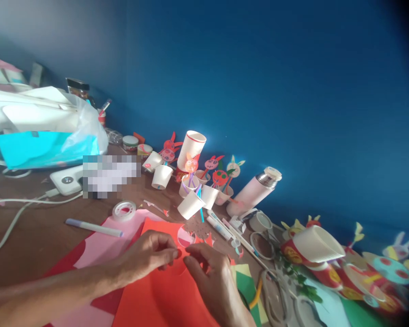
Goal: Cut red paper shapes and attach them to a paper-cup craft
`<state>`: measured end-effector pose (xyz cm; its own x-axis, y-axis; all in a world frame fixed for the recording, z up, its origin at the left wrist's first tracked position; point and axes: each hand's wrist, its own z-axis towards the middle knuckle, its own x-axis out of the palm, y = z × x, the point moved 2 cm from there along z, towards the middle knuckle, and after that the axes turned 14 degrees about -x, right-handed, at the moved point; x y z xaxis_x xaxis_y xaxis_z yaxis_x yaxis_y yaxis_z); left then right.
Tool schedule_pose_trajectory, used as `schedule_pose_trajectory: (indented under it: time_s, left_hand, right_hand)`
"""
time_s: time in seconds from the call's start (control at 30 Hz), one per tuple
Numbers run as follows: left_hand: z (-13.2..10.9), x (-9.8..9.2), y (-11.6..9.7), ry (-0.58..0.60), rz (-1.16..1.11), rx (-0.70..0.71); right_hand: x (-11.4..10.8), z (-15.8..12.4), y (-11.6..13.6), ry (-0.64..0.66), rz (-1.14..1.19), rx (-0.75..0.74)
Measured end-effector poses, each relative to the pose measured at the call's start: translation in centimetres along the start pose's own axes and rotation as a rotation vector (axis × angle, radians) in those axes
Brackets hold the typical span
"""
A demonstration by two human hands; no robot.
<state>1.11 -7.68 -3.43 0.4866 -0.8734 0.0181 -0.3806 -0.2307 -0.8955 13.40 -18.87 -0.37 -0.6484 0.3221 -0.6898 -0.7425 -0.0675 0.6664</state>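
My left hand (pixel 158 250) is over an orange-red paper sheet (pixel 157 295), with thumb and fingertips pinched together. Facing it from the right, my right hand (pixel 213 270) has its fingers curled and its thumb close to the index finger. The fingertips of both hands nearly meet; anything red between them blends into the sheet, so I cannot make it out. Just beyond the fingertips, a round cut-out in the sheet shows pink paper (pixel 186 236). More pink paper (pixel 98 247) lies under the red sheet, on the left. Small red scraps (pixel 208 240) are by the right hand.
White paper cups (pixel 191 204) with paper animal faces on straws stand ahead, beside a pink thermos (pixel 250 195). A tape roll (pixel 124 210), marker (pixel 94 227) and white power bank (pixel 66 180) lie left. Decorated cups (pixel 318 245) and green paper (pixel 247 290) are right.
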Motion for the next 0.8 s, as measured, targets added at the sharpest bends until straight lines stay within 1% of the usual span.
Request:
schedule_pose_trajectory:
  time_s: [0.17,0.27,0.43,0.5,0.57,0.67,0.73,0.8]
  left_hand:
    - [-0.1,0.0,0.2,-0.012,0.002,-0.03]
    - [-0.2,0.0,0.0,-0.012,0.05,-0.024]
    - [-0.3,0.2,0.1,0.002,0.144,-0.01]
    - [-0.1,0.2,0.4,0.013,0.187,-0.008]
    - [0.2,-0.2,0.5,-0.017,0.219,0.002]
    - [0.5,-1.5,-0.3,-0.154,0.332,0.077]
    - [0.4,-2.3,-1.0,-0.236,0.436,0.154]
    - [0.2,-2.8,-1.4,-0.26,0.513,0.216]
  right_hand:
    - [2.0,0.3,-1.5,-0.056,0.119,0.044]
    - [2.5,0.0,-2.0,-0.045,0.154,0.064]
    - [2.8,-0.1,-1.6,-0.03,0.205,0.109]
    - [2.6,0.0,-1.5,-0.04,0.22,0.108]
    - [1.9,0.1,-1.6,-0.067,0.255,0.105]
    - [0.2,0.3,-1.9,-0.117,0.301,0.111]
    - [-0.7,0.4,-2.0,-0.065,0.266,0.105]
    - [-1.1,0.2,-1.8,0.076,0.203,0.079]
